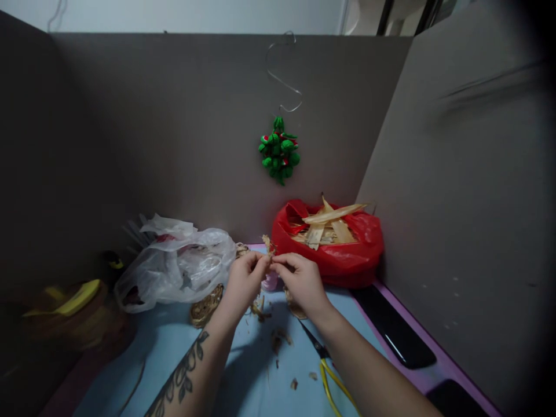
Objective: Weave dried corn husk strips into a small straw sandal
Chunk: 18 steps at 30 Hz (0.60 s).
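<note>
My left hand and my right hand meet at the middle, raised over the blue work surface. Between their pinched fingertips is a small, ragged piece of dried husk, tan and brown, sticking up. Its lower end is hidden by my fingers. Below the right wrist lie scissors with yellow handles and dark blades. A woven brown pad-like piece rests beside my left wrist. Another round brown piece is partly covered by my right hand. A pink object shows behind the fingers.
A red plastic bag of pale dried strips stands back right. A clear plastic bag sits back left, near a blurred brown container. Dried scraps litter the surface. A black phone-like slab lies right. A green ornament hangs above.
</note>
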{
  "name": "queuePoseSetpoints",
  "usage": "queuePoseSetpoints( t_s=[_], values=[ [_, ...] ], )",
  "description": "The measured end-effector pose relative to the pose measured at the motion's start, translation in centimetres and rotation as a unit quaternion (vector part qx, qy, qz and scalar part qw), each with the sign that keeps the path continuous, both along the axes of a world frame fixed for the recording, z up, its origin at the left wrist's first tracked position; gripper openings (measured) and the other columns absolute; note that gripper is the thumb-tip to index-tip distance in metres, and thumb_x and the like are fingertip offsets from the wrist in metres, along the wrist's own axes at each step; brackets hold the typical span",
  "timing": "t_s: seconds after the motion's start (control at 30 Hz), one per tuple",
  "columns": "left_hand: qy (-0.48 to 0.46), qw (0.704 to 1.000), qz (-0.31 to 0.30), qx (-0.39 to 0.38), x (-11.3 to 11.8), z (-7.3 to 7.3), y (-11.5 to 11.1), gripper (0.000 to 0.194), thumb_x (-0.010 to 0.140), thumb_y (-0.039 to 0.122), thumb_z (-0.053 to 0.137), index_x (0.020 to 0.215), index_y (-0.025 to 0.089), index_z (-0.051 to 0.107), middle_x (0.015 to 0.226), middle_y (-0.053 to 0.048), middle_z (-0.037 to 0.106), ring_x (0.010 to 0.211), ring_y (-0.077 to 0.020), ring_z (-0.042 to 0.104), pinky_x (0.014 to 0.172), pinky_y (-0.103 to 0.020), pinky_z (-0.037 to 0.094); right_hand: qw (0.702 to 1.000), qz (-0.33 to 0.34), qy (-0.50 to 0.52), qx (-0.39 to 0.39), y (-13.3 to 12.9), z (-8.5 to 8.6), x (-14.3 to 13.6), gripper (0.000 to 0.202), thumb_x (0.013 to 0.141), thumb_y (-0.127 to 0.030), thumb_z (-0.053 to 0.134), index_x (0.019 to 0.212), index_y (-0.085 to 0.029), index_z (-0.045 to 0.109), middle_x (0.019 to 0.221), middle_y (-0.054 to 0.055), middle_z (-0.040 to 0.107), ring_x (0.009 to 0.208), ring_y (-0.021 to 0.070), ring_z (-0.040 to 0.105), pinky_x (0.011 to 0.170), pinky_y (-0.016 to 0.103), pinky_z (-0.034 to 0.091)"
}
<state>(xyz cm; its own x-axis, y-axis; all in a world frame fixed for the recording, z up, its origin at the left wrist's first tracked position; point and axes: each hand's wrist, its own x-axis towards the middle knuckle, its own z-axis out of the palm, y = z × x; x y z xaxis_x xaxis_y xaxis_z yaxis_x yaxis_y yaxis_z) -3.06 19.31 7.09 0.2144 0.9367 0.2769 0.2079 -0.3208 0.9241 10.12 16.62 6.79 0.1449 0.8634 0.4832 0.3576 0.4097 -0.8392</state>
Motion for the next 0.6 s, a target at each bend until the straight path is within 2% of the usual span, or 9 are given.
queuePoseSetpoints(
  t_s=[0.1, 0.23, 0.37, 0.47, 0.6],
  values=[
    [0.045, 0.998, 0.013, 0.033, 0.0, 0.4, -0.4, 0.026, 0.082, 0.034, 0.05, 0.068, 0.014, 0.059, 0.06, 0.0, 0.056, 0.056, -0.0114, 0.048, 0.053, -0.021, 0.035, 0.999, -0.011, -0.025, 0.028, 0.1, 0.0, 0.2, 0.011, 0.075, -0.019, 0.059, 0.073, -0.019, 0.069, 0.074, 0.004, 0.067, 0.073, 0.0164, 0.061, 0.071, 0.027, 0.046],
    [0.079, 0.994, 0.028, 0.075, 0.0, 0.3, -0.5, 0.023, 0.083, 0.031, 0.049, 0.069, 0.015, 0.06, 0.064, -0.001, 0.06, 0.061, -0.013, 0.052, 0.056, -0.022, 0.036, 1.0, -0.001, 0.0, -0.008, 0.1, 0.2, 0.3, 0.012, 0.075, -0.02, 0.056, 0.069, -0.018, 0.066, 0.07, 0.003, 0.065, 0.069, 0.016, 0.059, 0.067, 0.026, 0.045],
    [0.064, 0.995, 0.002, 0.075, -0.3, 0.1, -0.1, 0.018, 0.081, 0.028, 0.052, 0.081, 0.017, 0.066, 0.076, -0.004, 0.066, 0.069, -0.0154, 0.058, 0.063, -0.023, 0.042, 0.997, 0.027, 0.039, -0.058, 0.3, 0.3, 0.7, 0.012, 0.074, -0.024, 0.055, 0.067, -0.017, 0.061, 0.065, 0.001, 0.061, 0.064, 0.0148, 0.055, 0.06, 0.024, 0.044],
    [0.048, 0.996, -0.01, 0.069, -0.6, 0.3, 0.1, 0.02, 0.079, 0.027, 0.057, 0.092, 0.018, 0.068, 0.09, -0.007, 0.069, 0.081, -0.018, 0.062, 0.073, -0.026, 0.045, 0.996, 0.04, 0.044, -0.062, 0.5, 0.4, 1.2, 0.013, 0.075, -0.026, 0.054, 0.066, -0.017, 0.058, 0.062, -0.001, 0.057, 0.06, 0.0134, 0.052, 0.058, 0.023, 0.042],
    [0.057, 0.997, -0.007, 0.053, -0.9, 0.7, 0.0, 0.019, 0.079, 0.027, 0.058, 0.086, 0.017, 0.072, 0.09, -0.009, 0.071, 0.084, -0.0199, 0.063, 0.077, -0.029, 0.046, 0.998, 0.043, 0.006, -0.044, 0.6, 0.3, 1.6, 0.013, 0.077, -0.025, 0.052, 0.067, -0.018, 0.057, 0.063, -0.001, 0.056, 0.06, 0.013, 0.052, 0.058, 0.022, 0.04]
  ],
)
